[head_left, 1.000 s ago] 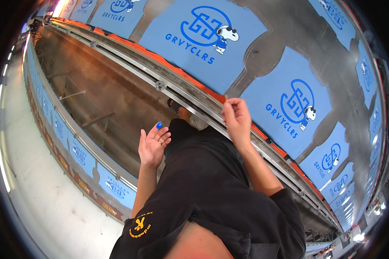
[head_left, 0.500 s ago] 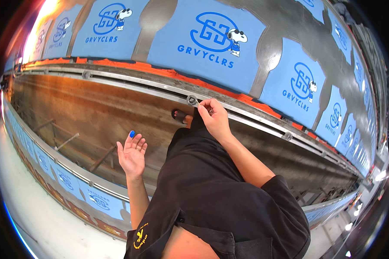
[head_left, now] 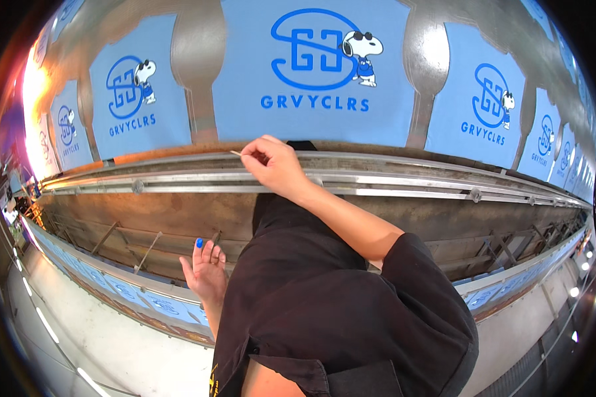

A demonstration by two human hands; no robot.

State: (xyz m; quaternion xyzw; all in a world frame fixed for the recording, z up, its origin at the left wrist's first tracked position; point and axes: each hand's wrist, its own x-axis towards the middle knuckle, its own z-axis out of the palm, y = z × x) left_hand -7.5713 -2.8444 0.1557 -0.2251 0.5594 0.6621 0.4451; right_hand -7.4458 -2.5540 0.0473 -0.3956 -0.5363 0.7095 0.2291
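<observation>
My right hand point(head_left: 271, 167) reaches over the metal rail, closed in a pinch. A thin pale stick point(head_left: 236, 153) pokes out from its fingertips beside the lower edge of a light blue shirt-shaped fabric piece point(head_left: 245, 73). That piece lies flat, printed with a darker blue emblem point(head_left: 304, 58) and a cartoon dog in sunglasses point(head_left: 364, 54). Low on my left, my left hand point(head_left: 206, 272) is palm up with its fingers loosely apart and nothing visible in it. One of its fingertips carries a blue covering point(head_left: 199, 243).
Similar printed pieces lie along the grey table on the left point(head_left: 136, 92) and right point(head_left: 480, 99). The metal rail point(head_left: 391, 178) with round fittings point(head_left: 475, 194) runs along my front. Behind me stands another long table with blue pieces point(head_left: 159, 302). Bright light glares at far left.
The view has turned, and the printed pieces fill more of its top. My right hand has moved from the rail's round fitting to the fabric's edge. My left hand stays open.
</observation>
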